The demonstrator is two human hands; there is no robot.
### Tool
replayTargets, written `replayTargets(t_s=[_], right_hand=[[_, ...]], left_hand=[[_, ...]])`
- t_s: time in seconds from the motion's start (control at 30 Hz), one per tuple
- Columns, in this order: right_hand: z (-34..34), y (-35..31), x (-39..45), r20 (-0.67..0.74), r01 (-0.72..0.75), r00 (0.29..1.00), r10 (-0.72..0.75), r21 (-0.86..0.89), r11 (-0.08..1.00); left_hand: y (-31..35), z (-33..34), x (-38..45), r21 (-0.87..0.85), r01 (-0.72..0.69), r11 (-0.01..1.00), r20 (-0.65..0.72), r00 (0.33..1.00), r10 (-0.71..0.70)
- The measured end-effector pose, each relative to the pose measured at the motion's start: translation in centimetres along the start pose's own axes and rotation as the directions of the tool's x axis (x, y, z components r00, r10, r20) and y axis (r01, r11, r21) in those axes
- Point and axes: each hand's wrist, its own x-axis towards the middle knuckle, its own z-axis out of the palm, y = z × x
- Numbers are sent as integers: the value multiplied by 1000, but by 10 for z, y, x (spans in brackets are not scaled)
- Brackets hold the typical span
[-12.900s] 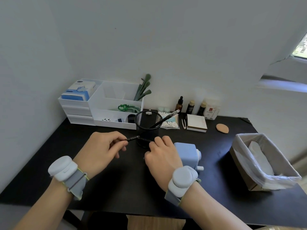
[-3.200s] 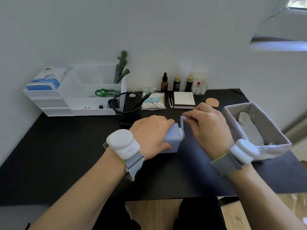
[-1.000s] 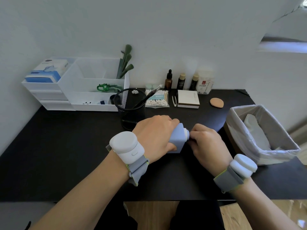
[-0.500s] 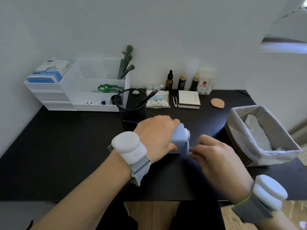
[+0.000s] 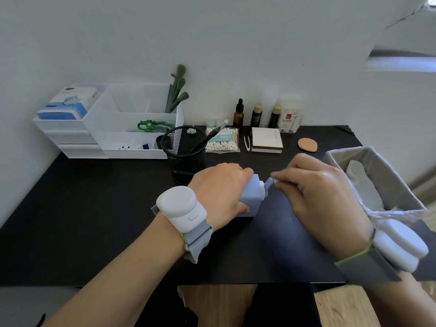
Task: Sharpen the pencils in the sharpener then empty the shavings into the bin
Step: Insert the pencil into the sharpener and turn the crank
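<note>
A light-blue crank sharpener (image 5: 250, 197) stands on the black desk (image 5: 94, 220). My left hand (image 5: 219, 187) is clamped over its top and left side, holding it down. My right hand (image 5: 316, 194) pinches the small crank handle (image 5: 269, 184) on the sharpener's right side, with the handle raised near the top of its turn. The pencil in the sharpener is hidden behind my left hand. A dark pencil (image 5: 207, 138) leans in the black mesh cup (image 5: 186, 154) just behind. The lined bin (image 5: 377, 182) sits on the desk at the right.
A white drawer organiser (image 5: 113, 128) with green brushes stands at the back left. Cotton swabs (image 5: 221, 142), tweezers, a white box (image 5: 266, 140), small bottles (image 5: 257, 114) and a tan sponge (image 5: 306, 144) line the back wall. The desk's front edge is near my forearms.
My right hand has swung the crank from low beside the sharpener up to its upper right. My left hand has stayed on the sharpener.
</note>
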Motion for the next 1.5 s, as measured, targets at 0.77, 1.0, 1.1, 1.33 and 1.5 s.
replayTargets(t_s=[0.77, 1.0, 1.1, 1.33, 1.5], right_hand=[[59, 25, -12, 256, -133, 957, 135, -27, 991], [48, 13, -36, 248, -118, 961, 123, -33, 992], [41, 9, -39, 256, -106, 961, 107, -20, 994], [24, 3, -46, 217, -66, 974, 63, 4, 998], [15, -1, -46, 165, -41, 985, 43, -11, 999]], left_hand=[[1, -2, -1, 8, -8, 1000, 6, 1000, 8], [2, -2, -1, 17, -1, 1000, 7, 1000, 1], [2, -2, -1, 15, 5, 1000, 4, 1000, -5], [2, -1, -1, 15, 7, 1000, -1, 1000, -7], [1, 0, 0, 15, 8, 1000, -1, 1000, -8]])
